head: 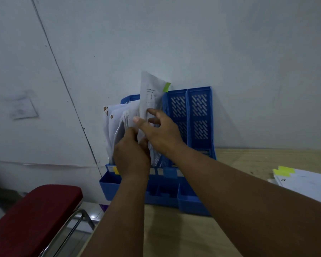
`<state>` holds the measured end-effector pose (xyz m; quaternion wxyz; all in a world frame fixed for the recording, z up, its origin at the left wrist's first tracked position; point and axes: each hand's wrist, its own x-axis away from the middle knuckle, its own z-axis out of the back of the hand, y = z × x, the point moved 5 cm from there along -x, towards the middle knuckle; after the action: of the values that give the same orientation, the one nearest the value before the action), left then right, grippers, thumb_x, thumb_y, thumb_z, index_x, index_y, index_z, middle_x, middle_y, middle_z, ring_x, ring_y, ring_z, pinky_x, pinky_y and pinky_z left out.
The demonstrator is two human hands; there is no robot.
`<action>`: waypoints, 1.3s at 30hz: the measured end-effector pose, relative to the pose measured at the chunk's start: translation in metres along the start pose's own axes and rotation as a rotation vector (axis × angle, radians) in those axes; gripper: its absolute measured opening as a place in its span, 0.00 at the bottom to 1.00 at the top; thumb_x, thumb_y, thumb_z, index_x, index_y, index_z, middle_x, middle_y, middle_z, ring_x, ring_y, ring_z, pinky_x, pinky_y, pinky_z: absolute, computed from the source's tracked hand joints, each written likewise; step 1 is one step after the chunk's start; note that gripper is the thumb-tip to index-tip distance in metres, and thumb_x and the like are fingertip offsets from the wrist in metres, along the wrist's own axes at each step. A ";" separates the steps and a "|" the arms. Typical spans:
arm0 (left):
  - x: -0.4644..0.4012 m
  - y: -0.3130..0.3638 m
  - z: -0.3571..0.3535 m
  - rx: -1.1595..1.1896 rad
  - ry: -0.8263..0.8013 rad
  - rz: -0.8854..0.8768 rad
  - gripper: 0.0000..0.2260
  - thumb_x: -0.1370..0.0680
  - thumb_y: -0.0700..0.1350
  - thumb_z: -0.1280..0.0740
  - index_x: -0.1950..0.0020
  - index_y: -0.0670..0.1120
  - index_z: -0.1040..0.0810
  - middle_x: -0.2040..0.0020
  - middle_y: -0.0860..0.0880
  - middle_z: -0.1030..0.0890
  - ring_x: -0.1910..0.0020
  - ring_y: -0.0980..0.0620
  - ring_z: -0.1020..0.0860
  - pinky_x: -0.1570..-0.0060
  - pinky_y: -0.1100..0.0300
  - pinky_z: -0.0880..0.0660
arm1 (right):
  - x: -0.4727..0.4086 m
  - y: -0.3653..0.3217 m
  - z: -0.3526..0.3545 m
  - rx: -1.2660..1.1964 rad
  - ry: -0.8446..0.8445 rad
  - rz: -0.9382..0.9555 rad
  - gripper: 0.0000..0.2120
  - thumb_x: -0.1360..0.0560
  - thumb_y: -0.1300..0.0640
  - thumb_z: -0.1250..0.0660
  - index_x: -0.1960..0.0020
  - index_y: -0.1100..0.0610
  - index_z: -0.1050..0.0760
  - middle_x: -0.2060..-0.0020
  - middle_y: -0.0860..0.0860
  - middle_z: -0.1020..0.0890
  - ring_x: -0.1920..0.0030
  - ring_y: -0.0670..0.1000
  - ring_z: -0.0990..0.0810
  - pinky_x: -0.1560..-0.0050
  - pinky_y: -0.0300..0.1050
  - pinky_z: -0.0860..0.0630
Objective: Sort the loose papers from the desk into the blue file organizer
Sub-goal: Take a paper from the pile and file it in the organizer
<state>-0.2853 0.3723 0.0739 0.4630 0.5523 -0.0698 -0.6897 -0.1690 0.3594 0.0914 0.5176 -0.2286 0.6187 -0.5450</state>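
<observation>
loose papers (pixel 304 184) right of blue organizer (pixel 199 115); red chair (pixel 35 216) left.

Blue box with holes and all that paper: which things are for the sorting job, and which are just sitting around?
For the job:
blue plastic file organizer
white papers standing in its left slots
white sheet with a green tab
loose white paper pile with yellow tabs on the desk
left hand
right hand

Just there:
red padded chair
small paper note on the wall

Paper stack (pixel 308 184) cut off right

print on raised paper (pixel 150 89), unreadable
</observation>
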 end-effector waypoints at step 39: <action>-0.004 -0.024 0.005 -0.291 -0.020 0.085 0.13 0.17 0.48 0.38 0.56 0.48 0.17 0.62 0.48 0.19 0.65 0.49 0.25 0.67 0.59 0.34 | 0.012 0.020 -0.015 0.322 -0.108 -0.103 0.20 0.22 0.56 0.33 0.30 0.53 0.25 0.34 0.51 0.23 0.37 0.49 0.24 0.43 0.35 0.31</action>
<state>-0.3028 0.3866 0.0644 0.5661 0.4692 0.0032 -0.6777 -0.1810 0.3613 0.0666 0.5513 -0.2033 0.4823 -0.6498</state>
